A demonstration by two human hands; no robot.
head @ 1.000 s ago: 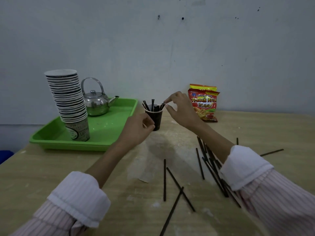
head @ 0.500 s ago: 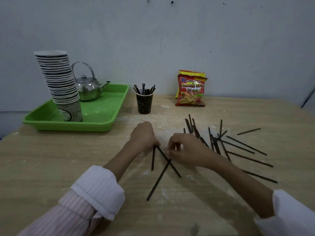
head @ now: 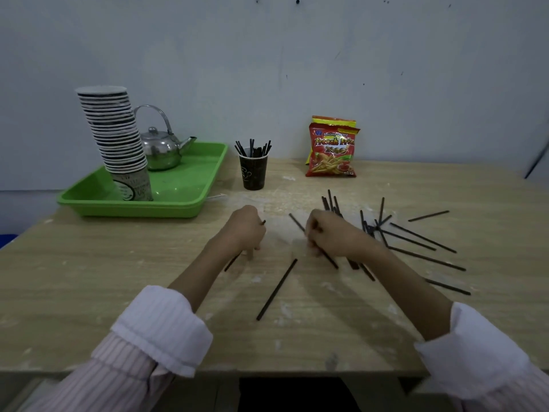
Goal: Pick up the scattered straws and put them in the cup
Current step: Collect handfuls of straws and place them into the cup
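Observation:
A dark paper cup point(head: 253, 173) stands at the back of the wooden table with several black straws sticking out of it. My left hand point(head: 248, 228) is closed around one black straw whose ends show above and below the fist. My right hand point(head: 328, 233) grips another black straw that slants from upper left to lower right through it. One loose straw point(head: 276, 289) lies diagonally between my forearms. Several more scattered straws point(head: 416, 236) fan out on the table to the right of my right hand.
A green tray point(head: 190, 200) at the back left carries a tall stack of paper cups point(head: 116, 138) and a metal kettle point(head: 160, 148). A red snack bag point(head: 332, 150) leans against the wall behind the straws. The table's front edge point(head: 267, 371) runs under my sleeves.
Both hands came back from the cup to the middle of the table and each closed on a straw lying there. Two of the three straws in front of me are now lifted.

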